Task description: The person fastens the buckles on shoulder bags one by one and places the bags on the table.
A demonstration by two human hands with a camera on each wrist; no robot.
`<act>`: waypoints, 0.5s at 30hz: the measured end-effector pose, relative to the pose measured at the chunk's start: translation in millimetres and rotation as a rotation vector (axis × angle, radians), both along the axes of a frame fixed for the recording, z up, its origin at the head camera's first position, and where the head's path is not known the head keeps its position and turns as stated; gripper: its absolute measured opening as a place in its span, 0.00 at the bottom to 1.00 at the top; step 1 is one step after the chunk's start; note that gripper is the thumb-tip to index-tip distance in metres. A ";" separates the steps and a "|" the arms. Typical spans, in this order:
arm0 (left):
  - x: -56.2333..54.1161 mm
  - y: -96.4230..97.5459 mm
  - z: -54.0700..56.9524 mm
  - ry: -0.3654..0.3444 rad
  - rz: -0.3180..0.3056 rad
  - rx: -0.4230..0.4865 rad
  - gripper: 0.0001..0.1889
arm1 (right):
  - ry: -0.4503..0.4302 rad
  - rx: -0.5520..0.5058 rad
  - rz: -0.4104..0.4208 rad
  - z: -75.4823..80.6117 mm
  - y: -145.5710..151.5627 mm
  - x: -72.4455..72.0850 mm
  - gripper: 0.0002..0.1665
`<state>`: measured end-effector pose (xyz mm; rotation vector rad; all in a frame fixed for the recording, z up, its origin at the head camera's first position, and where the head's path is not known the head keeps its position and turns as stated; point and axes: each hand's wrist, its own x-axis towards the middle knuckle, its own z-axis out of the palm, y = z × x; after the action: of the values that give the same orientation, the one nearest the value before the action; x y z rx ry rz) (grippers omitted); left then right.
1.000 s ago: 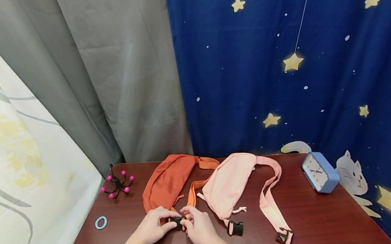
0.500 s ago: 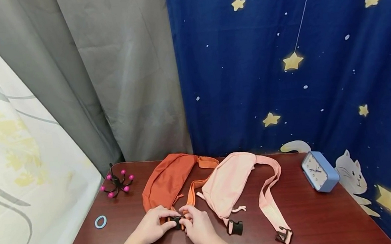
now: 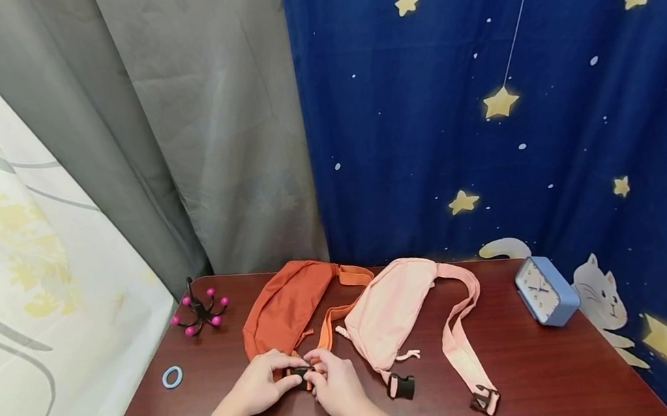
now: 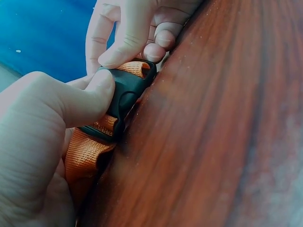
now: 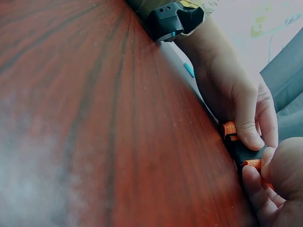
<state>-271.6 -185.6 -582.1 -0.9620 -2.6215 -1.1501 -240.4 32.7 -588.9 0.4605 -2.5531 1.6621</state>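
An orange-red waist bag (image 3: pixel 285 303) lies at the back left of the table, its orange strap (image 3: pixel 325 332) running forward to the hands. Between the two hands is its black side-release buckle (image 4: pixel 127 85), with the halves together and orange webbing at both ends. My left hand (image 3: pixel 261 384) pinches one end, thumb (image 4: pixel 97 92) on top of the buckle. At the other end my right hand (image 3: pixel 338 386) pinches the buckle by the webbing. The fingers partly cover the buckle in the head view. Both hands work low, close over the table.
A pink waist bag (image 3: pixel 391 308) lies right of the hands, its buckle halves (image 3: pixel 401 386) apart. A blue clock (image 3: pixel 547 291) stands at the right. At the left are a blue ring (image 3: pixel 171 377) and a black rack with pink knobs (image 3: pixel 200 312).
The hands stay in nearly the same place. My right thumb and fingers shift slightly left over the buckle, covering more of it. The bags have not moved.
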 end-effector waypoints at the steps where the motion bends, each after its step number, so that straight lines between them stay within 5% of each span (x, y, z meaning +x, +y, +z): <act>1: 0.0 0.0 -0.3 0.003 -0.001 0.000 0.10 | 0.001 0.000 0.002 0.0 0.1 -0.1 0.14; 15: -1.8 -2.4 3.4 0.056 -0.070 0.010 0.09 | 0.077 0.115 0.037 7.3 4.2 2.4 0.16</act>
<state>-273.4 -188.0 -578.8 -1.0764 -2.5551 -1.1337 -238.0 37.0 -581.6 0.5719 -2.6082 1.4836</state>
